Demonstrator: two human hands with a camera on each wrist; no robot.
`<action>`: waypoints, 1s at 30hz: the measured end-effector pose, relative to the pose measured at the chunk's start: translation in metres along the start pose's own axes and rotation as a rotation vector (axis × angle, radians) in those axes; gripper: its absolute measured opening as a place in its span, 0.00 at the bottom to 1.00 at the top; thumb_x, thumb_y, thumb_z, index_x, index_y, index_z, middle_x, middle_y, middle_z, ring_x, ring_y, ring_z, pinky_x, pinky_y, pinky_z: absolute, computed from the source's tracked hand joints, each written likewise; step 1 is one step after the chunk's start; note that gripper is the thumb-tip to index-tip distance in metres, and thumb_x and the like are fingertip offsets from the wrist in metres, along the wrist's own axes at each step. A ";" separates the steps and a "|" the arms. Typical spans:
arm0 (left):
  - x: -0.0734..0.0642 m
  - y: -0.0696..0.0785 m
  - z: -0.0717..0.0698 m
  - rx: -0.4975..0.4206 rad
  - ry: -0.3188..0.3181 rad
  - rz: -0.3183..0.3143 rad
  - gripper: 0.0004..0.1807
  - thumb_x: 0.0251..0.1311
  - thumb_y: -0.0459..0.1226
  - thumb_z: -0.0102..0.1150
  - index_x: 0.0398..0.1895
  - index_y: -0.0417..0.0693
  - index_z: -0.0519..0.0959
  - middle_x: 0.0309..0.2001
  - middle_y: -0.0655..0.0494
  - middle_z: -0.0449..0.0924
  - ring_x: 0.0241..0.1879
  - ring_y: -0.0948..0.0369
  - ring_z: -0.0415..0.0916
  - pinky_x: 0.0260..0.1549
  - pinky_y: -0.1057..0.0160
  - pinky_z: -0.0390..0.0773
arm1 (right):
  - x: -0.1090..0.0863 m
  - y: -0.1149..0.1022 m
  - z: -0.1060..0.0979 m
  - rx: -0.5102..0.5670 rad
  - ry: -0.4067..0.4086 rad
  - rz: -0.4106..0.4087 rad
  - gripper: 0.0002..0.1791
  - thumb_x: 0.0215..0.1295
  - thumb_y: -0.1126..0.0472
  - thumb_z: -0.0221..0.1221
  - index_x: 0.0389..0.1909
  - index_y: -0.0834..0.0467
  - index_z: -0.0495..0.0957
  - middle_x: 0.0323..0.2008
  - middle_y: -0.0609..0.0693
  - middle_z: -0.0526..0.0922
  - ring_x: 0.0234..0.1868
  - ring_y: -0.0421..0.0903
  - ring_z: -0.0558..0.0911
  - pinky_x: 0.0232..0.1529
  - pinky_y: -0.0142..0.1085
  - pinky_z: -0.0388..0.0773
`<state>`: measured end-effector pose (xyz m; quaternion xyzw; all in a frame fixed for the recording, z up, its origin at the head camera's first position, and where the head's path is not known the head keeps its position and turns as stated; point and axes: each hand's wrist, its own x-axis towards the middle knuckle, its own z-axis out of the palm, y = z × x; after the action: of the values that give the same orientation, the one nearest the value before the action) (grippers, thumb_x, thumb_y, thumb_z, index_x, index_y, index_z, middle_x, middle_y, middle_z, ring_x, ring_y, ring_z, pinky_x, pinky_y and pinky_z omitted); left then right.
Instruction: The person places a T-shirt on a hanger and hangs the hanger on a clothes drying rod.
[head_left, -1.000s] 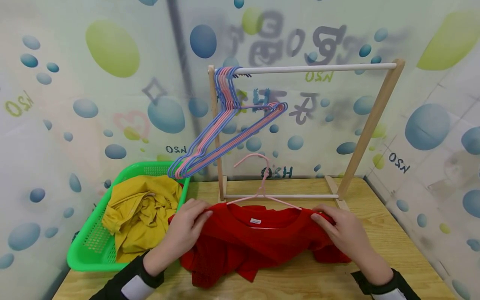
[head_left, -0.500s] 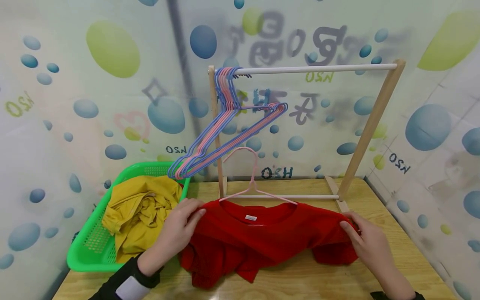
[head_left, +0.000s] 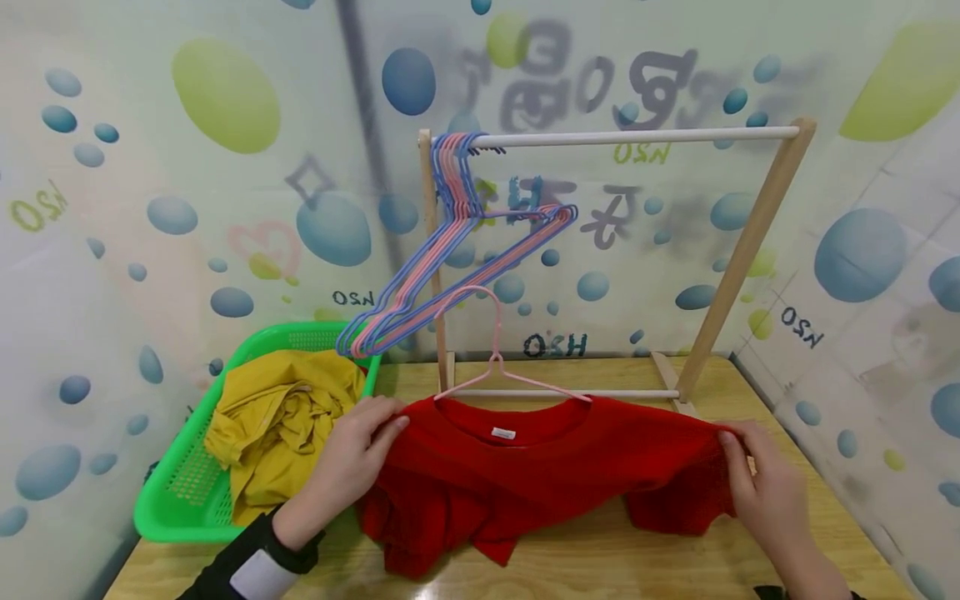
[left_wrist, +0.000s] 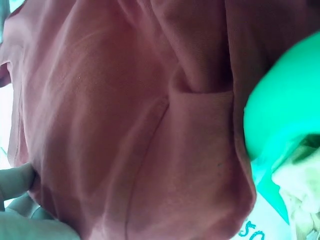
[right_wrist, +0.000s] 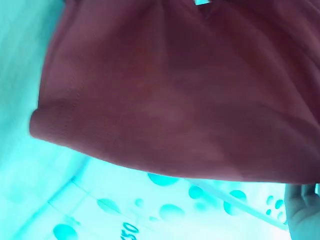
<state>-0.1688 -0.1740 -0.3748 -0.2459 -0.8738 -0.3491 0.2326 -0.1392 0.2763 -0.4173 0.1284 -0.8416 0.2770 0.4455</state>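
A red shirt (head_left: 547, 467) is spread over the front of the table, its collar and white label facing up. A pink hanger (head_left: 498, 333) sits inside its neck, with the hook standing above the collar. My left hand (head_left: 358, 446) pinches the shirt's left shoulder between thumb and fingers. At the far right, my right hand (head_left: 767, 483) pinches the edge of the right sleeve and holds it stretched out. In the left wrist view, red cloth (left_wrist: 100, 125) fills most of the picture beside my fingertips (left_wrist: 17, 182). The right wrist view shows the sleeve cloth (right_wrist: 175, 100) hanging broad, fingers at its lower right.
A green basket (head_left: 161, 508) with a crumpled yellow garment (head_left: 288, 425) stands at the left. Behind the shirt is a rack with a white rail (head_left: 637, 137) and wooden posts. Several blue and pink hangers (head_left: 450, 242) hang at its left end. A patterned sheet covers the walls.
My right hand has moved outward to the right along the shoulder to the sleeve, pulling it straight. The hanger and collar have shifted slightly left and up. My left hand moved slightly left.
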 end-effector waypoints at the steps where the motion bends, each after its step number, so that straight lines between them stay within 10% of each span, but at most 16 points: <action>1: 0.000 0.000 0.000 -0.003 -0.006 -0.003 0.04 0.61 0.34 0.56 0.34 0.52 0.80 0.30 0.65 0.77 0.32 0.69 0.69 0.30 0.67 0.71 | 0.002 0.001 -0.002 0.000 0.021 -0.014 0.06 0.59 0.74 0.56 0.37 0.70 0.78 0.30 0.57 0.77 0.38 0.20 0.66 0.42 0.15 0.60; 7: 0.000 0.000 0.000 -0.061 -0.028 -0.061 0.04 0.63 0.37 0.55 0.35 0.54 0.80 0.30 0.67 0.75 0.30 0.69 0.68 0.29 0.67 0.70 | 0.010 0.009 -0.009 -0.040 0.095 -0.040 0.05 0.57 0.74 0.58 0.35 0.70 0.79 0.28 0.58 0.77 0.34 0.23 0.65 0.37 0.17 0.60; 16: 0.000 0.003 0.001 -0.105 -0.030 -0.060 0.04 0.63 0.38 0.55 0.34 0.57 0.80 0.28 0.68 0.75 0.30 0.69 0.67 0.28 0.68 0.69 | 0.003 0.020 -0.017 -0.036 -0.077 0.028 0.07 0.47 0.73 0.66 0.27 0.61 0.80 0.27 0.45 0.73 0.28 0.23 0.63 0.24 0.19 0.63; 22: 0.000 0.006 0.004 -0.070 -0.022 -0.002 0.06 0.63 0.37 0.54 0.34 0.58 0.80 0.29 0.69 0.76 0.30 0.69 0.67 0.28 0.69 0.68 | 0.008 0.018 -0.018 0.045 -0.221 0.027 0.18 0.50 0.75 0.63 0.43 0.58 0.79 0.40 0.43 0.72 0.41 0.27 0.66 0.39 0.21 0.61; 30: -0.002 0.014 0.008 -0.052 -0.042 0.017 0.05 0.62 0.35 0.55 0.35 0.56 0.80 0.29 0.69 0.76 0.33 0.70 0.68 0.29 0.69 0.70 | 0.029 -0.035 -0.012 0.082 -0.286 -0.104 0.28 0.46 0.70 0.67 0.52 0.59 0.75 0.48 0.50 0.75 0.52 0.37 0.66 0.56 0.19 0.53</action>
<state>-0.1611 -0.1601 -0.3739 -0.2665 -0.8671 -0.3645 0.2104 -0.1316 0.2556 -0.3760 0.2282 -0.8766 0.2666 0.3292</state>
